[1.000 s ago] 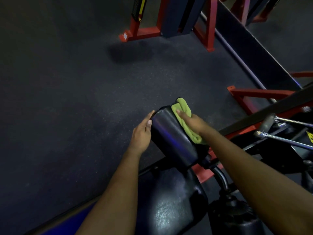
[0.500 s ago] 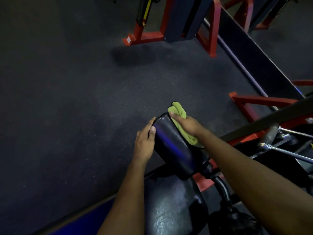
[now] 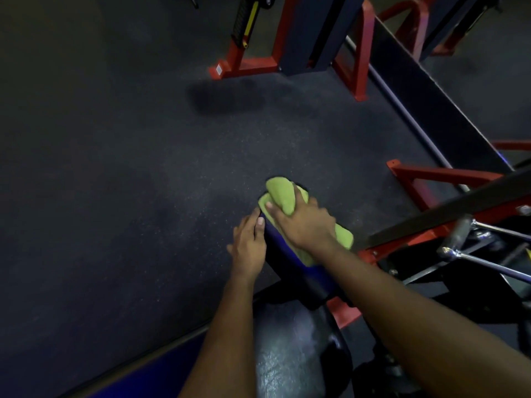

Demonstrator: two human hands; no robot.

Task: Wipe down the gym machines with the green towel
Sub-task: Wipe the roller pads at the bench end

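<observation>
The right hand (image 3: 304, 222) grips the green towel (image 3: 283, 193), fingers curled round it, on top of the black pad (image 3: 290, 262). The left hand (image 3: 248, 245) rests flat on the pad's side, fingers straight. The dark speckled floor (image 3: 115, 168) spreads around, with red machine frames (image 3: 258, 64) farther back.

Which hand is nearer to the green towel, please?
Right: the right hand grips the towel atop the pad; the left hand rests against the pad's side, just left of the towel.

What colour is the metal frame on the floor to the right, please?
Red; the frame shows best in the head view.
</observation>
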